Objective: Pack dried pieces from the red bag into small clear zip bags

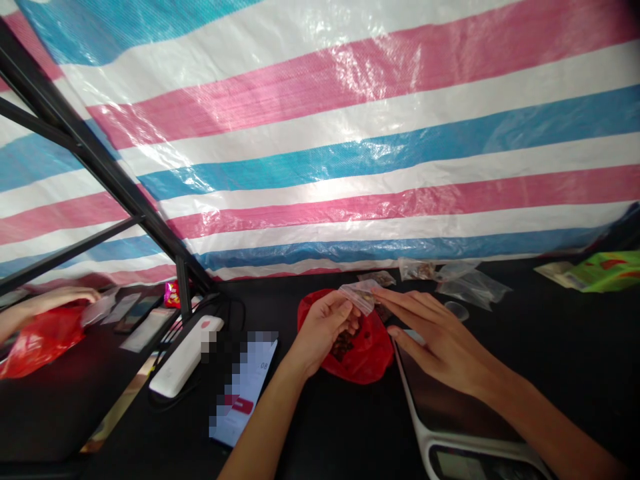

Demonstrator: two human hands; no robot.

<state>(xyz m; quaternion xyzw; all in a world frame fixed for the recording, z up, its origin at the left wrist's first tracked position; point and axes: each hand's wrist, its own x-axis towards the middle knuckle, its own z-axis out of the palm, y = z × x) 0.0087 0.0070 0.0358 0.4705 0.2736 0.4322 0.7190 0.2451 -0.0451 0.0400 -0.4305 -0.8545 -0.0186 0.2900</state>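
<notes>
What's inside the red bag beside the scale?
Small brown pieces show in the red bag, too blurred to identify. The left hand and the clear bag it pinches hide part of the inside from view.

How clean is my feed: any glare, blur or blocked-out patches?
Head view throughout: glare streaks the striped sheet, pixel blocks mask part of the phone, the green packet looks soft, and what's inside the red bag by the left hand is too unclear to identify.
</notes>
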